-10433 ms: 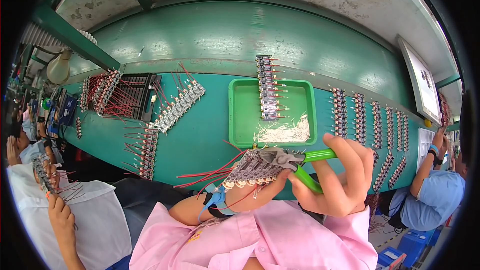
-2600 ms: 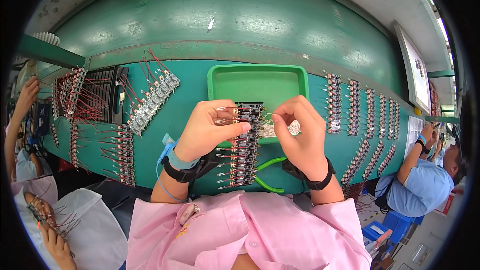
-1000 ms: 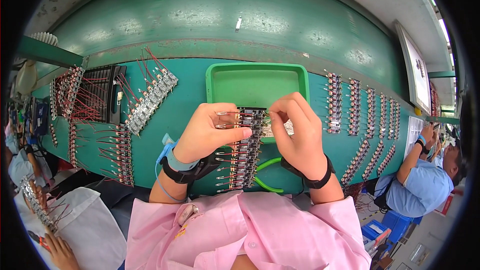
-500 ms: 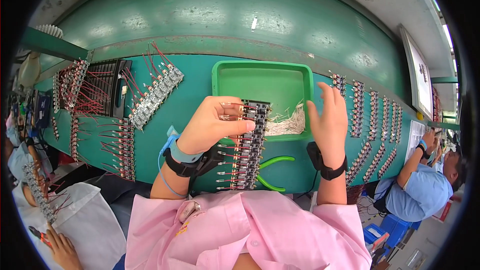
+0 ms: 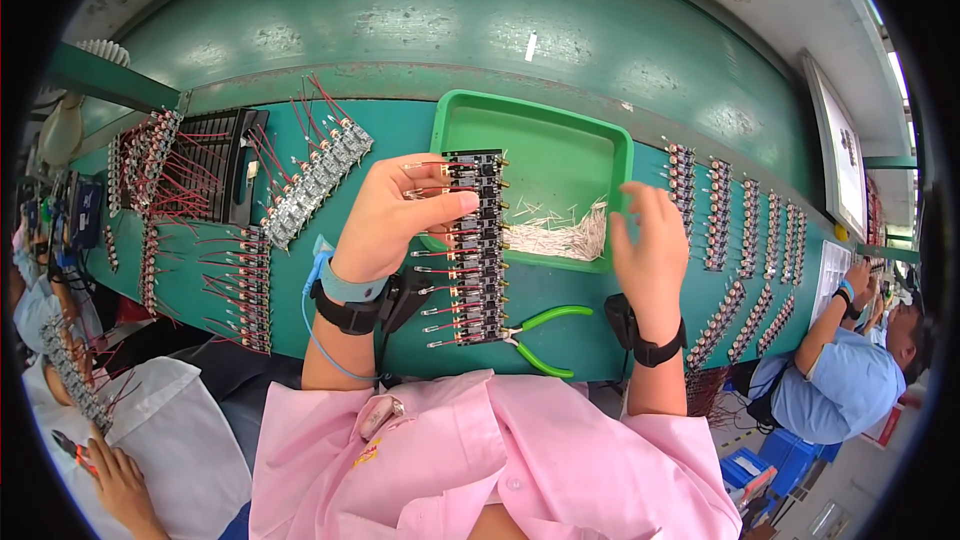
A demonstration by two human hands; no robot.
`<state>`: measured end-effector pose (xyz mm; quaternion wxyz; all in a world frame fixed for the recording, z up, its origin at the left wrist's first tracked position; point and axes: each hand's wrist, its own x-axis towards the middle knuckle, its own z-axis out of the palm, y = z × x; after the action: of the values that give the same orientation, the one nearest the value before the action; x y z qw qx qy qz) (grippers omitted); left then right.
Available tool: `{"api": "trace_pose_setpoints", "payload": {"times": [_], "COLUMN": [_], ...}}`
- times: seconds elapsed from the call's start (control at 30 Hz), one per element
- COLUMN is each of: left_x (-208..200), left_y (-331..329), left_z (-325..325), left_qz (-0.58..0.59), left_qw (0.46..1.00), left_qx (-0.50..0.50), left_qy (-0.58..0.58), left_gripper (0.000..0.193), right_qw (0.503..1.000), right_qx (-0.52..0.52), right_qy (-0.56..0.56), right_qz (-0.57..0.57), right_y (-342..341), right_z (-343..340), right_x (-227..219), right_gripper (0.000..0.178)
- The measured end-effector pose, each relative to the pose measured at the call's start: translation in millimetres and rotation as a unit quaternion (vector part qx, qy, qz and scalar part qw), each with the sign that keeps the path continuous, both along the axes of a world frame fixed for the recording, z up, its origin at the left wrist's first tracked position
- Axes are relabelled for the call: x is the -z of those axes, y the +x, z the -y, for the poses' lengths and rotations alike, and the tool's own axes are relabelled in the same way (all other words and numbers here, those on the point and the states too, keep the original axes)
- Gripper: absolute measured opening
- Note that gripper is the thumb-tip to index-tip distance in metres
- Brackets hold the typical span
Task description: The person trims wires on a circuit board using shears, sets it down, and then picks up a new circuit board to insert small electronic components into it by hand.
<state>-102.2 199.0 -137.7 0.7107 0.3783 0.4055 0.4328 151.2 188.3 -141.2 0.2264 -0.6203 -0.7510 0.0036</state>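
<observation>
A long black circuit board strip stands upright in front of me, with red wires along its left edge and small brass-coloured parts along its right. My left hand grips its upper left side, thumb on the face. Green-handled pliers lie on the table by the strip's lower end. At the right rim of the green tray, my right hand is raised with thumb and fingers apart, slightly blurred; nothing shows in it. A pile of thin whitish pins lies in the tray, partly hidden behind the strip.
More wired board strips lie to the left, beside a black slotted rack. Several rows of board strips stand on the right. A co-worker in white sits at left, another in light blue at right.
My left hand and the strip have shifted left and slightly away from me, uncovering more of the pliers. My right hand has dropped a little, its fingers now more bent.
</observation>
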Motion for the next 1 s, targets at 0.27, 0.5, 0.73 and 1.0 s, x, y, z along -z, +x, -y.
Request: {"api": "trace_pose_setpoints", "payload": {"times": [0.27,0.5,0.73,1.0], "left_x": [-2,5,5,6], "left_y": [13,21,27,32], "left_z": [-2,-8,-12,-11], "left_qz": [-0.022,-0.028,-0.042,-0.053], "left_qw": [0.999,0.999,0.998,0.996], "left_qx": [0.025,0.041,0.053,0.07], "left_qy": [-0.003,-0.014,-0.013,-0.012], "left_gripper": [0.019,0.02,0.022,0.018], "right_qw": [0.957,0.954,0.957,0.956], "right_qx": [-0.261,-0.259,-0.254,-0.245], "right_qy": [-0.114,-0.126,-0.084,-0.091], "right_qz": [-0.048,-0.087,-0.11,-0.135], "right_y": [-28,-20,-17,-18], "right_z": [-11,-16,-21,-20], "right_x": [13,16,4,-7], "right_gripper": [0.011,0.005,0.007,0.01]}}
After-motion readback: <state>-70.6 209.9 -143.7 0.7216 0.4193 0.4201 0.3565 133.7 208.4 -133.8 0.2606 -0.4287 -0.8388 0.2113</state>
